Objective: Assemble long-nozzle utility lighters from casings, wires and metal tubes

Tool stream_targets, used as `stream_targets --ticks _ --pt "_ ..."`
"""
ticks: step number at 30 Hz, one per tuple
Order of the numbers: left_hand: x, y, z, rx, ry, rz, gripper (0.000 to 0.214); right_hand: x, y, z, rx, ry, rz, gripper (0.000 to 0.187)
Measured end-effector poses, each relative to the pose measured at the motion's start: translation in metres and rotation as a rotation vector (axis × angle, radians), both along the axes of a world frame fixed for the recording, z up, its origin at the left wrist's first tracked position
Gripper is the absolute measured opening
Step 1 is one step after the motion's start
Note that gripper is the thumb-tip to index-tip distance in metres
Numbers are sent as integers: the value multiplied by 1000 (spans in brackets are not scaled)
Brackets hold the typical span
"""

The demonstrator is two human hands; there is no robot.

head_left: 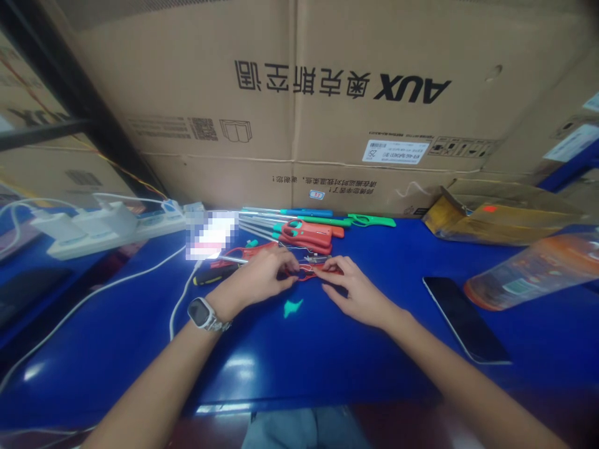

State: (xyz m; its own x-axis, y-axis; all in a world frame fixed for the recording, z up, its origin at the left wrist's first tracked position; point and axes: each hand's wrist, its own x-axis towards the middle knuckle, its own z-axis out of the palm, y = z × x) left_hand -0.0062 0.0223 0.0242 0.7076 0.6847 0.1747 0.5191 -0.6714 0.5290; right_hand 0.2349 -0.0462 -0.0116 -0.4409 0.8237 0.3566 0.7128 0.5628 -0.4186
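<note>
The red lighter casing (307, 273) lies low over the blue table (374, 355), between both hands. The left hand (264, 277) pinches its left end, and the right hand (355, 292) pinches its right end.

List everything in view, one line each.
cardboard boxes: several, brown, behind table
table: 1, blue, under everything
power strip: 1, white, far left
cables: several, white, left
long lighters: a pile, red/green/blue/orange, centre back
tool handle: 1, black-yellow, beside left grip
scrap: 1, teal, table centre
phone: 1, black, right
plastic packs: 2, orange-clear and yellow-brown, right
red lighter: 1, red, between both grips
watch: 1, silver, left wrist
left grip: 1, bare, on red lighter
right grip: 1, bare, on red lighter
</note>
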Motion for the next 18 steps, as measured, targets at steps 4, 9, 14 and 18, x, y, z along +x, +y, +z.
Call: stream_targets --ticks 4,9,14,18 --pt "-2 5 0 -19 -25 -16 8 0 0 1 -9 4 4 38" --pt "-15 -1 15 92 -52 71 8 0 0 0 20 14 13 39" --pt "-26 -54 18 31 33 63 17 0 2 -1 30 26 18 37" --pt "-14 -89 5 86 200 159 34 -1 2 -2 26 42 22 35"
